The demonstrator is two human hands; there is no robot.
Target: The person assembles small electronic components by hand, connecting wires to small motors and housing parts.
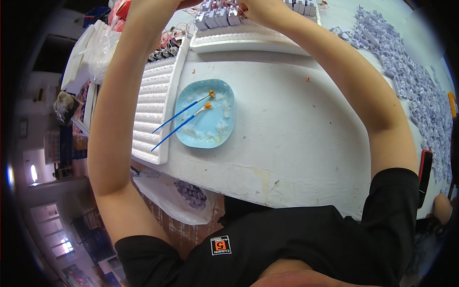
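Both my arms reach to the far edge of the view. My left hand (168, 4) is mostly cut off by the top edge, its fingers hidden, left of a row of small pale plastic housings (216, 18) with thin red wires. Just right of that row is my right hand (257, 8), close against the housings; its fingertips are mostly out of sight, so any grip is unclear. The housings stand in a white foam tray (248, 42). Nearer to me, a light-blue plastic dish (210, 126) holds a whitish residue. Two blue-handled paintbrushes (184, 112) lie across its left rim.
A ridged white foam tray (153, 105) runs along the table's left, with dark wired parts (165, 51) at its far end. Many loose pale plastic pieces (397, 62) heap on the right. A red-and-black phone-like object (424, 177) lies by my right elbow. Below hangs a plastic bag (167, 193).
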